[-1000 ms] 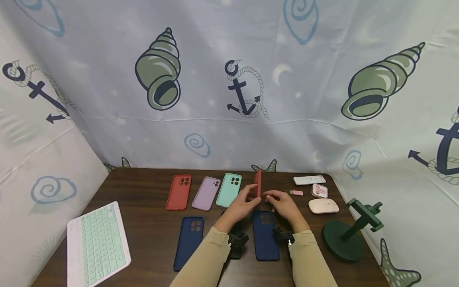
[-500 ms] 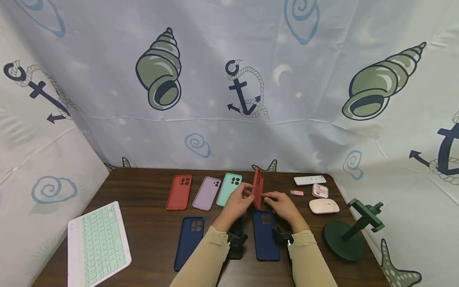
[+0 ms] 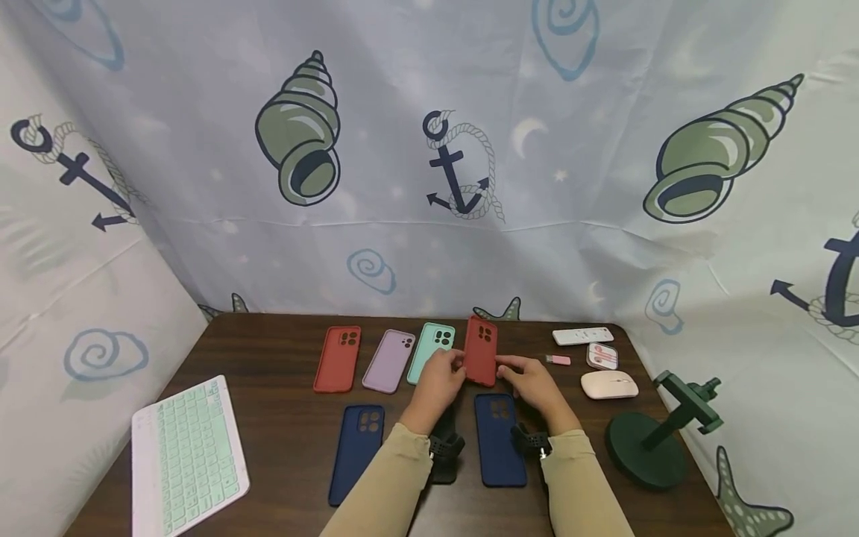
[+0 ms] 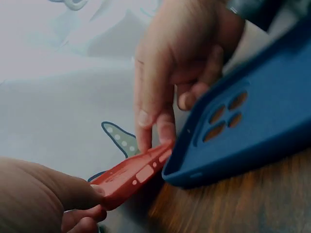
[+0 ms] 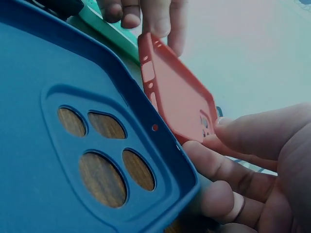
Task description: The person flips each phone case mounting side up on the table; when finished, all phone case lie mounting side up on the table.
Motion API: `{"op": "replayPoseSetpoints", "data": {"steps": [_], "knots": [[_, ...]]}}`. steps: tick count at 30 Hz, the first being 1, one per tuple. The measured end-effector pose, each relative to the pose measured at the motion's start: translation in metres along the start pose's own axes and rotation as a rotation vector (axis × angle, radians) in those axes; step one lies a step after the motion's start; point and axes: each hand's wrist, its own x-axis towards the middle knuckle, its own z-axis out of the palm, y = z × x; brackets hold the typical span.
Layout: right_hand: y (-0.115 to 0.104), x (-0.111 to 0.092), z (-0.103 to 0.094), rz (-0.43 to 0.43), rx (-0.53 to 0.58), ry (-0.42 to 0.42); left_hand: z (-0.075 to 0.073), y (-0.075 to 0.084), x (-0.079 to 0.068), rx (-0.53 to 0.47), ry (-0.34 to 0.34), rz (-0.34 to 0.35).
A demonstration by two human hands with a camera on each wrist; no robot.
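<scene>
A red phone case [image 3: 481,352], tilted up off flat, is held between both hands above the back half of the table. At its left edge, my left hand [image 3: 438,384] pinches it, the thumb on the inner side [image 4: 99,191]. My right hand [image 3: 533,386] has thumb and fingers at the opposite edge, pinching a corner in the right wrist view [image 5: 228,141]. The case's hollow inside shows in both wrist views. Just in front lies a blue phone case [image 3: 500,447] with several camera holes. A dark object [image 3: 444,470] is mostly hidden under my left wrist.
Another red case [image 3: 337,359], a purple case [image 3: 389,362] and a mint case [image 3: 429,347] lie at back left. A second blue case [image 3: 356,455] and keyboard [image 3: 194,455] are left. A mouse [image 3: 609,385], remote [image 3: 582,336] and green stand [image 3: 647,447] are right.
The held red case has turned from edge-on until its broad face shows in the head view. Both hands have stayed near the same spot.
</scene>
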Motion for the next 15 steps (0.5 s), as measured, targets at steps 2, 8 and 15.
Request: {"op": "replayPoseSetpoints", "data": {"steps": [2, 8, 15], "knots": [[0.0001, 0.0004, 0.001, 0.0, 0.002, 0.005, 0.0008, -0.0008, 0.0001, 0.11, -0.01, 0.031], [0.001, 0.0005, 0.003, -0.017, 0.01, 0.013, 0.0049, -0.0045, -0.0012, 0.355, -0.023, 0.105], [-0.0061, -0.0066, -0.0024, -0.051, 0.045, 0.041, -0.001, 0.0025, -0.0065, 0.163, -0.004, 0.164]]}}
